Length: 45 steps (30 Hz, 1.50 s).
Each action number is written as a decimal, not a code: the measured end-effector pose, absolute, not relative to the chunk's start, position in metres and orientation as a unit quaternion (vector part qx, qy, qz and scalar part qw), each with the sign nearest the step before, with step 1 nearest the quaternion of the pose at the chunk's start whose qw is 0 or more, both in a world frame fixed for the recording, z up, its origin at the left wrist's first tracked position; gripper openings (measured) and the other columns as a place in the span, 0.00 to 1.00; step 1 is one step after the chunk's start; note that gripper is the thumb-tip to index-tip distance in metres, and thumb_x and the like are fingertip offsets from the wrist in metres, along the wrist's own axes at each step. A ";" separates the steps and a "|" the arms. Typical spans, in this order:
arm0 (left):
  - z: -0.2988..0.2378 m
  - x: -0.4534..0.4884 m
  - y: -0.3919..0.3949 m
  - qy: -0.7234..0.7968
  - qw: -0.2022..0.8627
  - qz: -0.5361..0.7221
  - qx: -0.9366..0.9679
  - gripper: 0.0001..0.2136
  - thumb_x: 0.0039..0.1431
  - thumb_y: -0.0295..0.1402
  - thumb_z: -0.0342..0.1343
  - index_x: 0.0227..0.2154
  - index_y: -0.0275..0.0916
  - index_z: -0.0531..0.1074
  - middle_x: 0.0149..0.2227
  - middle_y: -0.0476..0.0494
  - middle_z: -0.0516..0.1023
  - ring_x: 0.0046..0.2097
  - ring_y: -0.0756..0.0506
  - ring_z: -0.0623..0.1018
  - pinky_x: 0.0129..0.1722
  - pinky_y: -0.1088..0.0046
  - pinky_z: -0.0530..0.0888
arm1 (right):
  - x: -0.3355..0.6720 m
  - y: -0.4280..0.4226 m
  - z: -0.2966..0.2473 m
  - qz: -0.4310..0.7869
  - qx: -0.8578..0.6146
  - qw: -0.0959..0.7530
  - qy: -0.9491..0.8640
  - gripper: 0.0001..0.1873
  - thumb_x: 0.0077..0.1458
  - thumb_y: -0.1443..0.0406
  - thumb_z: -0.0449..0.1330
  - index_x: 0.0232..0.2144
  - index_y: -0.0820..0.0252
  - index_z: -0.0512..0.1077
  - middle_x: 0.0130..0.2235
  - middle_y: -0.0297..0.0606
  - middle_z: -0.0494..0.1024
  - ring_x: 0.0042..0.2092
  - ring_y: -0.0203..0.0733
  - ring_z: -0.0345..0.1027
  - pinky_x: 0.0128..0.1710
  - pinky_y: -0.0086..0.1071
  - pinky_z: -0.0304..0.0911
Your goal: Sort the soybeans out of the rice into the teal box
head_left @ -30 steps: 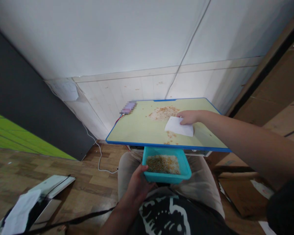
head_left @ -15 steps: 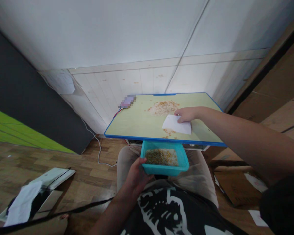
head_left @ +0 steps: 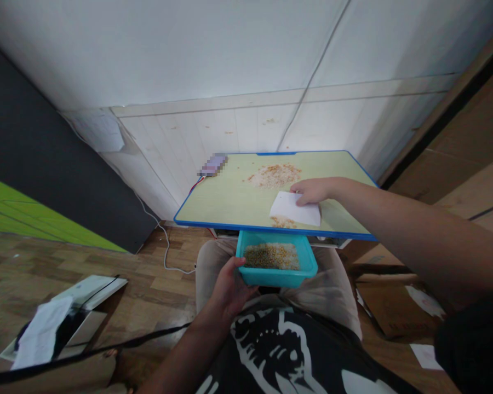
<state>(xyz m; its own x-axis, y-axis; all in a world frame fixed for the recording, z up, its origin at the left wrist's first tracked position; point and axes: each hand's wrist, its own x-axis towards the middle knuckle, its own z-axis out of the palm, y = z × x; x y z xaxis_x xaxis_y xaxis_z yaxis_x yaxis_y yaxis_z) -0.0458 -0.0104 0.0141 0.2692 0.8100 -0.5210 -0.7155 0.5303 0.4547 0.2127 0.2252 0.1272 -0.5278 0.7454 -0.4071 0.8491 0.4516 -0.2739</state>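
Observation:
My left hand [head_left: 230, 284] grips the left side of a teal plastic tub [head_left: 276, 274] partly filled with yellowish grain, held just under the near edge of a small blue-rimmed table [head_left: 230, 202]. My right hand [head_left: 312, 190] is closed on a white card [head_left: 293, 209] that lies slanted on the tabletop. A small heap of grain [head_left: 282, 221] sits right in front of the card, close to the near rim above the tub. A larger patch of scattered grain [head_left: 274, 176] lies farther back on the table.
A blurred small device [head_left: 212, 165] with a red wire sits at the table's back left corner. A white cable trails over the wooden floor [head_left: 164, 284]. White sheets and a dark object [head_left: 53, 328] lie at lower left. Cardboard [head_left: 390, 312] lies on the right.
My right hand has drawn the card and the small grain heap toward the near edge of the table. The tub stays under the edge in my left hand.

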 end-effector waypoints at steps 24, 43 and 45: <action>0.019 -0.044 -0.006 0.414 0.771 0.482 0.044 0.18 0.56 0.30 0.59 0.50 0.35 0.78 0.44 0.39 0.86 0.43 0.39 0.83 0.41 0.65 0.78 | 0.198 0.206 0.135 -0.217 0.459 0.126 0.853 0.14 0.49 0.70 0.62 0.41 0.59 0.73 0.46 0.43 0.82 0.48 0.50 0.76 0.40 0.34 0.67; 0.040 -0.035 -0.004 0.447 0.754 0.481 0.033 0.15 0.59 0.29 0.53 0.47 0.32 0.78 0.37 0.40 0.86 0.34 0.42 0.83 0.32 0.68 0.78 | 0.198 0.201 0.139 -0.267 0.434 0.092 0.856 0.14 0.46 0.69 0.60 0.38 0.58 0.69 0.42 0.42 0.80 0.46 0.50 0.75 0.39 0.36 0.67; 0.041 -0.034 -0.004 0.444 0.755 0.481 0.034 0.16 0.59 0.29 0.53 0.48 0.32 0.77 0.39 0.38 0.86 0.36 0.41 0.83 0.34 0.67 0.79 | 0.198 0.200 0.139 -0.270 0.434 0.087 0.855 0.13 0.46 0.69 0.61 0.38 0.58 0.69 0.42 0.42 0.80 0.45 0.50 0.75 0.40 0.36 0.67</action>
<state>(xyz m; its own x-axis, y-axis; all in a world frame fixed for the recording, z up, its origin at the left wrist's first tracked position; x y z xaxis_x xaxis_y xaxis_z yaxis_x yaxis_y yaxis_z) -0.0344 -0.0044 0.0412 0.1417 0.7572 -0.6376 -0.6961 0.5342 0.4797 0.1980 0.1998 0.1392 -0.6088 0.6946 -0.3832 0.7886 0.4777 -0.3872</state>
